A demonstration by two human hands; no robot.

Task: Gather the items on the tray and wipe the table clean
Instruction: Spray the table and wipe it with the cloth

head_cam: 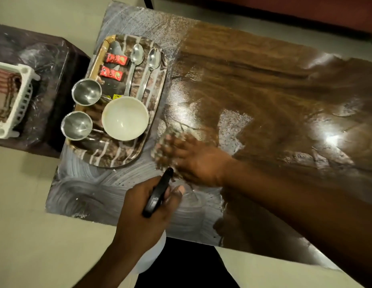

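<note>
Left hand (143, 206) grips spray bottle (160, 188); tray (110, 154) holds bowl (125, 118), cups (86, 92), spoons (137, 55), sachets (116, 59).

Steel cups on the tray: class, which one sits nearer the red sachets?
The far cup, right beside a sachet; the near cup sits left of the white bowl, farther from both.

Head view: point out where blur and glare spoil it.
In the head view, motion blur smears the right hand and the cloth under it; in the same view, glare whitens the table at right; the tray looks sharp.
</note>
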